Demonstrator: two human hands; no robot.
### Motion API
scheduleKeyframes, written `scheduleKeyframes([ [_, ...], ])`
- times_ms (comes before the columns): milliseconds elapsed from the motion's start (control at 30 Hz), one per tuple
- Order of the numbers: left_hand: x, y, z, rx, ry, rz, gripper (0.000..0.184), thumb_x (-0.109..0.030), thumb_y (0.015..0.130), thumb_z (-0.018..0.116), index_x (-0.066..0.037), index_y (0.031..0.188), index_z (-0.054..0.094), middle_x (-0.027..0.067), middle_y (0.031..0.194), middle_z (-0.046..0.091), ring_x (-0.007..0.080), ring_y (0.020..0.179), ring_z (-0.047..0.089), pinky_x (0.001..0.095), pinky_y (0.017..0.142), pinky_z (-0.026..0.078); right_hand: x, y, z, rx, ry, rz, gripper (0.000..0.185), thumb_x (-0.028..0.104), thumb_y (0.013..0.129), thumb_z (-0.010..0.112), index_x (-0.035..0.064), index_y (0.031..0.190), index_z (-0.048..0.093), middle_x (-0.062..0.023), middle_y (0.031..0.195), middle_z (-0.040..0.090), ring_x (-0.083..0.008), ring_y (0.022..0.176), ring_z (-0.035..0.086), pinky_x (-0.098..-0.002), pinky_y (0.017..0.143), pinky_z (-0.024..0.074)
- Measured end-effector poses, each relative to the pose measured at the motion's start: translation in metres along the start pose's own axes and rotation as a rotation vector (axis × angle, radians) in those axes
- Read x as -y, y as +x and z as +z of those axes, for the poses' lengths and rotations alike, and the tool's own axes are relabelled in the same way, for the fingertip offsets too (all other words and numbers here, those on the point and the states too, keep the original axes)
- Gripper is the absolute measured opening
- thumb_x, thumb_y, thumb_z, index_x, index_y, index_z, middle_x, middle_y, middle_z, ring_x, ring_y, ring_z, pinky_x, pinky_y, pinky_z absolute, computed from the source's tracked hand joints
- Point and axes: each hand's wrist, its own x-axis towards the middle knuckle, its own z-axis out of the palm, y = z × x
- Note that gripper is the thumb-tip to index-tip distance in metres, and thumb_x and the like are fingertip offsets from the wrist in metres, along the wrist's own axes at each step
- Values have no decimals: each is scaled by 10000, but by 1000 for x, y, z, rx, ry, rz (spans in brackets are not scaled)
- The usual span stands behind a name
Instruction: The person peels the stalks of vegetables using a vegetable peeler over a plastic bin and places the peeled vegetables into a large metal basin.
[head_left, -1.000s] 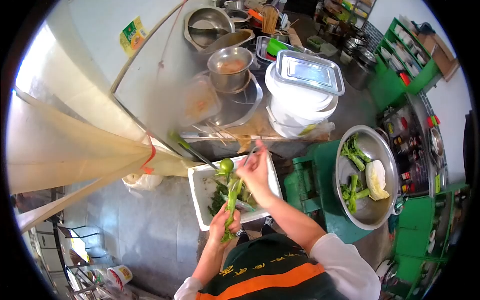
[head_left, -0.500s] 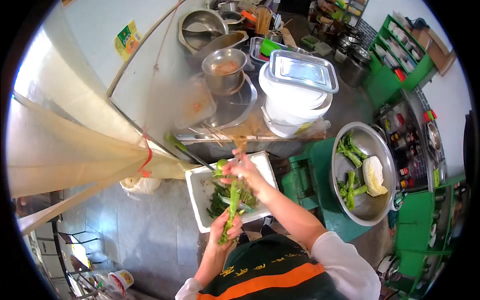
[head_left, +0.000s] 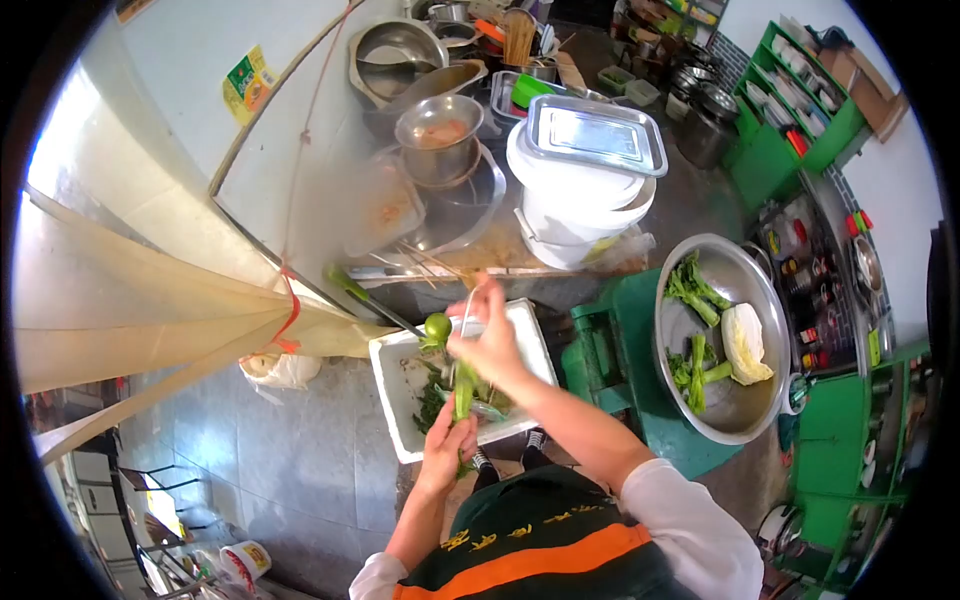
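My left hand (head_left: pixel 445 450) is closed round a green leafy-vegetable stalk (head_left: pixel 463 398), held upright above a white foam box (head_left: pixel 384 385). At the stalk's upper end is my right hand (head_left: pixel 490 350), fingers curled and blurred by motion. A thin pale strip shows by its fingers; I cannot make out what it is. Green leaves and trimmings (head_left: pixel 433 400) lie in the box under both hands. Just left of my right hand, a round green piece (head_left: pixel 436 328) sits by the box's far side, near a dark rod (head_left: pixel 392 315).
To the right, a metal basin (head_left: pixel 725 428) on a green stand (head_left: pixel 640 345) holds green stalks (head_left: pixel 695 375) and a napa cabbage (head_left: pixel 742 345). Beyond the box, a counter carries white buckets (head_left: pixel 565 225) and metal pots (head_left: pixel 438 160). A plastic curtain (head_left: pixel 150 290) hangs at left.
My right hand has moved up and slightly left, its fingers curling more. The stalk is more upright, and my left hand has turned slightly. The view has shifted a little.
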Motion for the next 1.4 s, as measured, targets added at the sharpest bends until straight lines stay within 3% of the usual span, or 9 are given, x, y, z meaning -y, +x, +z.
scheduleKeyframes([
  [167,1,-5,-4,48,95,23,528,-31,821,392,-88,1313,209,1,722,391,48,510,306,166,426,263,-18,20,-17,-190,213,216,792,7,607,617,77,1256,169,-123,905,564,-179,804,559,-311,776,439],
  [367,13,-2,-2,12,76,-32,516,-46,827,410,-66,1305,218,-22,674,369,38,511,300,161,420,244,11,-35,8,135,37,50,785,25,619,603,56,1265,157,-104,928,573,-183,880,543,-339,892,364],
  [567,7,-16,4,-49,175,73,501,-44,830,402,-66,1301,231,-23,665,374,26,500,293,149,416,234,-18,33,-20,-296,36,207,782,22,604,604,66,1252,170,-111,841,564,-184,803,541,-306,771,426],
  [767,8,-7,4,-92,-53,-43,482,-45,823,391,-79,1287,263,23,709,424,58,486,314,181,407,259,0,-26,-2,48,453,302,815,-12,630,613,79,1274,124,-105,963,532,-168,835,531,-312,810,415],
  [833,5,-7,8,-114,-166,-106,473,-48,822,375,-78,1282,271,40,709,428,68,488,320,187,403,255,8,-42,5,169,212,162,821,18,634,625,71,1281,124,-89,920,556,-168,844,530,-322,867,378],
  [1033,5,-15,3,1,-127,-95,482,-57,829,357,-64,1296,240,31,711,405,74,502,321,175,409,251,-35,17,-15,-298,141,250,778,5,605,615,24,1243,170,-119,903,545,-158,750,546,-267,749,436],
  [1167,5,-9,9,-80,-165,-64,398,-88,828,372,-37,1221,333,47,677,420,69,466,306,188,386,237,-25,-10,-8,-75,450,309,786,15,626,613,38,1255,142,-124,939,539,-159,798,534,-303,792,422],
  [1300,9,-3,5,-95,-169,-108,289,-97,834,370,-35,1116,392,58,680,430,71,463,316,192,380,236,-18,-39,10,120,233,225,789,69,636,632,38,1253,142,-114,917,558,-164,813,550,-305,800,406],
  [1400,8,-3,-1,-81,-252,-84,262,-99,834,363,-39,1087,396,50,663,415,68,460,317,180,368,231,-40,-9,1,-81,173,227,803,63,627,630,31,1258,135,-99,897,567,-159,772,554,-284,771,410],
])
